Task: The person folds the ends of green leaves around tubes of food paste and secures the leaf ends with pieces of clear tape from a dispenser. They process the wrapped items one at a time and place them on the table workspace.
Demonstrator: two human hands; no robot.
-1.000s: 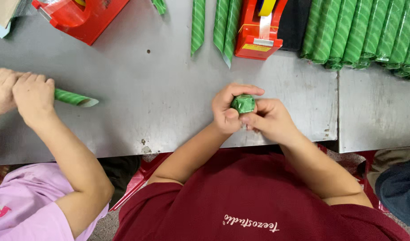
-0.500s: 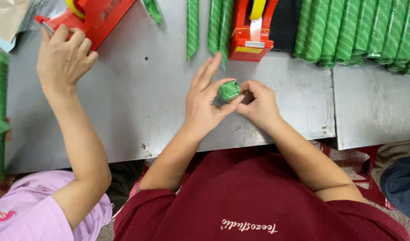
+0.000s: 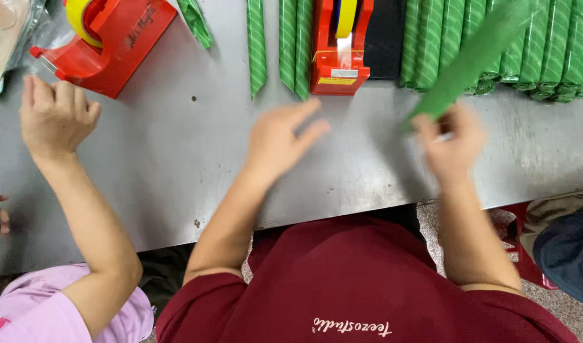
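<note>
Right hand (image 3: 453, 143), blurred, pinches a long green striped wrapped stick (image 3: 475, 57) angled over the dull grey metal worktop (image 3: 177, 178). Left hand (image 3: 282, 136) hovers spread, empty, just below the glossy red tape dispenser (image 3: 339, 54); more green sticks (image 3: 545, 44) lie stacked behind.

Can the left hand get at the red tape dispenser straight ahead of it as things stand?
Probably yes. The left hand is open and empty, its fingers pointing toward the tape dispenser, with only bare table between them. The right hand holds a green roll off to the side, out of the way.
</note>
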